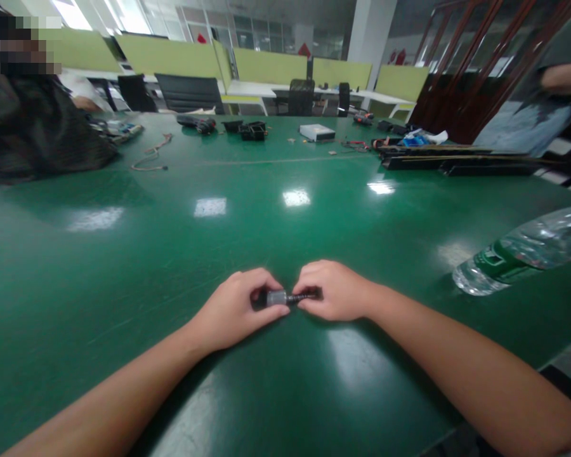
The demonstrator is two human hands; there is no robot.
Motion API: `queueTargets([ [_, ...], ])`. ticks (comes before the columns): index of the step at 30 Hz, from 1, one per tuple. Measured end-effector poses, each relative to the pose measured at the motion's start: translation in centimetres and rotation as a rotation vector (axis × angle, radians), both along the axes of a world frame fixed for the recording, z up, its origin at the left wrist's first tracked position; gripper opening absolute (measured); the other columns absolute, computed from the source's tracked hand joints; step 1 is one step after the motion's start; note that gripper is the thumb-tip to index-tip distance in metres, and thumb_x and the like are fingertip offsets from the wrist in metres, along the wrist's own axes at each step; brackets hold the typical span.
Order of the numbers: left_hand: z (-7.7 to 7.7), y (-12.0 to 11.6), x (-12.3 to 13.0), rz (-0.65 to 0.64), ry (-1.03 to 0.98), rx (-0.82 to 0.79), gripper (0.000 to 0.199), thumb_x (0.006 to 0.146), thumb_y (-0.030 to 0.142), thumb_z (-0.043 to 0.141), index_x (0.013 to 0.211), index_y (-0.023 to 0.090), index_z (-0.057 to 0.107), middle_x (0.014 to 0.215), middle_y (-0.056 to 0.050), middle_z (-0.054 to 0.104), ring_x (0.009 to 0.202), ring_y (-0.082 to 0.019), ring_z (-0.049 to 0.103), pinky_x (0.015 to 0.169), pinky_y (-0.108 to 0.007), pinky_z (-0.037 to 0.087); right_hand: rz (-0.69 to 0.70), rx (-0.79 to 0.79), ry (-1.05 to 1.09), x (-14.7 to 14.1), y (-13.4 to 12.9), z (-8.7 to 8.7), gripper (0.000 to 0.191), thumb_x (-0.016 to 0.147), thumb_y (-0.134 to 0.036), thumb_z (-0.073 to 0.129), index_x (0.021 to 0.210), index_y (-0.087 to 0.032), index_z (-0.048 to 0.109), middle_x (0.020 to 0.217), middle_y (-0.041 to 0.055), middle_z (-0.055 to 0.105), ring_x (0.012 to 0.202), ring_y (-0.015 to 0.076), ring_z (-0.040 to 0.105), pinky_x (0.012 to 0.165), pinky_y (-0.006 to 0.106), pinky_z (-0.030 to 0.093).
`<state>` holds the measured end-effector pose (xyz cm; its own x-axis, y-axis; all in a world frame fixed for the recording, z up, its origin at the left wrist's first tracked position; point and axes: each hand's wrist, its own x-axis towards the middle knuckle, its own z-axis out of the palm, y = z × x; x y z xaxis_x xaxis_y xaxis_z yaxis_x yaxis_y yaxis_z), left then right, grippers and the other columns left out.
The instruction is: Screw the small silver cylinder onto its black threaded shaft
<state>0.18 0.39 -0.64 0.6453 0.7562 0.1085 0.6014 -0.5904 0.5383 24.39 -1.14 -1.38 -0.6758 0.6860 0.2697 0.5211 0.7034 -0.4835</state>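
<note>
Low over the green tabletop [285, 247], both hands meet around one small part. My left hand [240, 303] is closed on a short grey cylinder [276, 298], thumb below and fingers above; its dark left end sits in the curl of the hand. A thin dark ridged shaft [299, 296] extends rightward from the cylinder. On that shaft, the thumb and fingertips of my right hand [332, 290] are pinched together. The fingers hide some of the part, and its exact kind is unclear.
A clear plastic bottle [518, 251] with a green label lies at the right. Farther back are a white box [316, 132], black parts [252, 130], a loose cable [153, 154] and long black rails [457, 158]. People are at the far left and far right.
</note>
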Motion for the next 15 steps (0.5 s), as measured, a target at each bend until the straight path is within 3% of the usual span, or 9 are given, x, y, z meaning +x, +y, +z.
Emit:
queueTargets([
  [15, 0.26, -0.12, 0.00, -0.003, -0.018, -0.010, 0.023, 0.082, 0.043, 0.073, 0.090, 0.022, 0.071, 0.079, 0.001, 0.068, 0.070, -0.016, 0.059, 0.064, -0.027, 0.041, -0.022, -0.021, -0.005, 0.31, 0.09, 0.30, 0.010, 0.081, -0.024, 0.071, 0.087, -0.016, 0.074, 0.081, 0.0030, 0.069, 0.076, 0.0151, 0.061, 0.073, 0.027, 0.044],
])
